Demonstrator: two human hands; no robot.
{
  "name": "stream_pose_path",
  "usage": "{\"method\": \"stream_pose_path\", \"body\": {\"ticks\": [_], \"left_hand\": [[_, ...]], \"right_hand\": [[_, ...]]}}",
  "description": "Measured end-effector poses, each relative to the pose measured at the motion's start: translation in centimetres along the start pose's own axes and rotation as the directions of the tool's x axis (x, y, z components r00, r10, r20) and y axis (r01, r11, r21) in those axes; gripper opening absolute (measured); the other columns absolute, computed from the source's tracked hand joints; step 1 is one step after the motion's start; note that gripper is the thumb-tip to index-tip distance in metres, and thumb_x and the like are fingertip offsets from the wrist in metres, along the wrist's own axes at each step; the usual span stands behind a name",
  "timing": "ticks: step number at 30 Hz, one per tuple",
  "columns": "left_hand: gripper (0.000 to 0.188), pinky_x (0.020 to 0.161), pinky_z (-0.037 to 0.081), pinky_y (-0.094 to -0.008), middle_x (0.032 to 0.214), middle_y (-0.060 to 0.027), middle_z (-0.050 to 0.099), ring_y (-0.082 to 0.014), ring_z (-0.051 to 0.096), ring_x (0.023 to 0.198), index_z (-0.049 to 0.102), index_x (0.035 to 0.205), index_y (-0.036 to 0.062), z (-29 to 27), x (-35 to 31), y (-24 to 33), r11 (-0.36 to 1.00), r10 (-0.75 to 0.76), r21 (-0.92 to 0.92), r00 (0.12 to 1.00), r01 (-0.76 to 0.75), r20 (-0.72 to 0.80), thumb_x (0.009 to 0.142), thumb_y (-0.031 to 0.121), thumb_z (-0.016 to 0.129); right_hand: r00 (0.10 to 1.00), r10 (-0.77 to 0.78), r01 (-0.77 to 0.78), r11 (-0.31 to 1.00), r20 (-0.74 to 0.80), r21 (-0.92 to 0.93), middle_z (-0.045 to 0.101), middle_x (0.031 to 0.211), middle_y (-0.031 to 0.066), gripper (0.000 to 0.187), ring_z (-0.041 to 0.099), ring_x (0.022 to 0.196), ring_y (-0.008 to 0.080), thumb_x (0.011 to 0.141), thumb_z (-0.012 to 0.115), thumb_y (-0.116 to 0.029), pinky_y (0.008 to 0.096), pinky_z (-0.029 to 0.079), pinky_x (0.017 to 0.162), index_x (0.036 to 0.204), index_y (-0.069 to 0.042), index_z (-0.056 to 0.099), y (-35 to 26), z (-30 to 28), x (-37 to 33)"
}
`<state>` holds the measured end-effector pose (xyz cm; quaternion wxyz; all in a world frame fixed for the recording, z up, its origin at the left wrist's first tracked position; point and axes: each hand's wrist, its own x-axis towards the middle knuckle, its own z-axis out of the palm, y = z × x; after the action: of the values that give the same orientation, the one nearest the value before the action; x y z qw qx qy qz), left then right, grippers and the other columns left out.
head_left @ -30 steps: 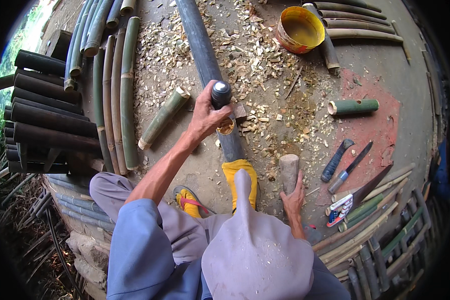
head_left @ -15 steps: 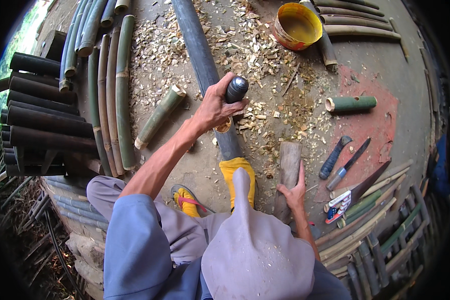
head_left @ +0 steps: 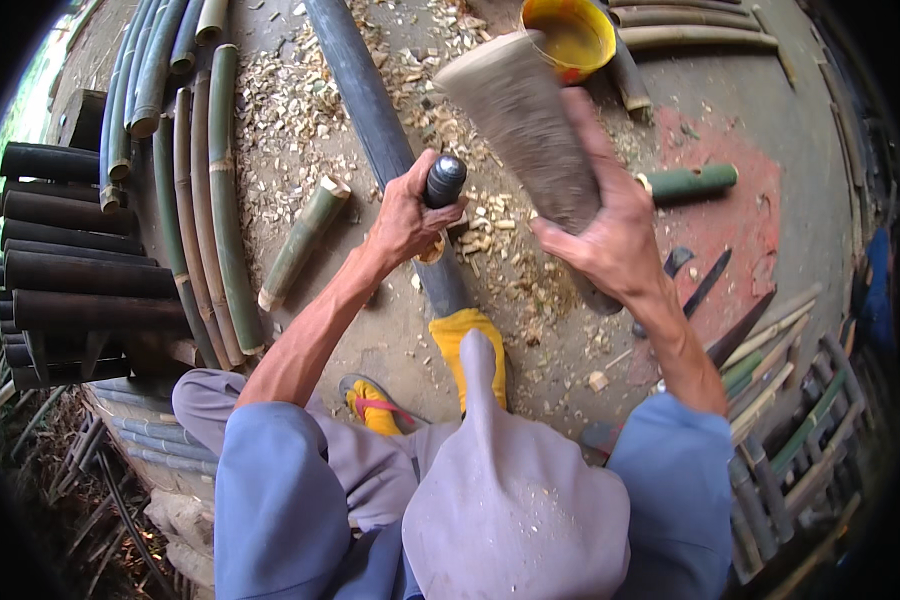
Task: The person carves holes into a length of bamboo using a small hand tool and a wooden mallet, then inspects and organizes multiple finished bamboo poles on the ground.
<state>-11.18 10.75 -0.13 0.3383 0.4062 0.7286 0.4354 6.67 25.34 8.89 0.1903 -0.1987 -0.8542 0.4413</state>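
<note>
My left hand (head_left: 407, 213) is wrapped round the black handle of a chisel (head_left: 446, 178), its rounded end pointing up; the blade is hidden. It stands over a dark grey bamboo pole (head_left: 370, 110) that runs away from me. Just below that hand, a pale cut hole (head_left: 432, 250) shows in the pole. My right hand (head_left: 610, 230) grips a flat wooden block (head_left: 520, 120), used like a mallet and blurred by motion, raised right of the chisel. A foot in a yellow sock (head_left: 467, 335) rests against the pole's near end.
Wood chips (head_left: 280, 100) litter the ground. A yellow bucket (head_left: 600, 40) with liquid stands beyond the block. A short green bamboo piece (head_left: 695, 182) and a knife (head_left: 708, 283) lie right; another bamboo piece (head_left: 305, 240) lies left. Dark bamboo tubes (head_left: 90, 260) are stacked far left.
My right hand has lifted the wooden block from the ground beside my foot, up and forward. My left hand keeps the chisel at the pole. The whole view has shifted slightly.
</note>
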Motion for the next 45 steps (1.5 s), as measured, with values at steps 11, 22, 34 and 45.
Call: {"method": "stream_pose_path", "body": {"ticks": [11,22,34,45], "left_hand": [[0.028,0.062,0.045,-0.0262,0.077,0.0024,0.051,-0.009,0.049,0.067,0.051,0.099,0.0065,0.7,0.5,2.6,0.973,-0.118,-0.201,0.993,0.115,-0.002,0.078,0.012,0.068],[0.031,0.068,0.043,-0.0268,0.081,-0.0009,0.05,-0.011,0.048,0.074,0.049,0.1,0.0053,-0.2,1.2,1.5,0.988,-0.08,-0.117,0.978,0.104,0.193,0.075,0.01,0.067],[0.034,0.063,0.046,-0.0258,0.075,-0.0007,0.057,-0.0114,0.054,0.067,0.058,0.096,0.0035,-0.1,0.7,-1.2,0.931,-0.115,-0.309,0.96,0.194,0.255,0.063,0.005,0.066],[0.051,0.08,0.048,-0.0415,0.098,-0.0161,0.053,-0.0357,0.056,0.095,0.05,0.112,0.0045,8.0,-4.0,2.7,0.989,0.13,0.068,0.992,-0.13,0.008,0.065,-0.005,0.067]], "right_hand": [[0.929,0.197,-0.178,0.98,-0.312,0.089,0.044,0.137,0.0201,0.101,0.05,0.119,0.0262,0.065,0.074,-0.011,0.0351,0.039,0.102,0.148,-0.001,0.018,1.2,1.0,-3.5],[0.901,0.351,-0.339,0.936,-0.254,0.093,0.045,0.137,0.0201,0.101,0.052,0.118,0.0255,0.065,0.074,-0.008,0.0349,0.04,0.102,0.149,-0.005,0.019,2.6,2.0,-7.7],[0.962,0.241,-0.233,0.97,0.128,-0.074,0.059,0.117,0.0252,0.101,0.064,0.098,0.0362,0.065,0.072,-0.007,0.0406,0.054,0.085,0.15,-0.02,0.018,0.2,1.9,-2.8],[0.93,0.297,-0.287,0.955,-0.218,0.078,0.051,0.132,0.0192,0.1,0.059,0.11,0.0267,0.064,0.073,-0.007,0.0356,0.047,0.094,0.149,-0.008,0.02,2.3,1.6,-6.9]]}}
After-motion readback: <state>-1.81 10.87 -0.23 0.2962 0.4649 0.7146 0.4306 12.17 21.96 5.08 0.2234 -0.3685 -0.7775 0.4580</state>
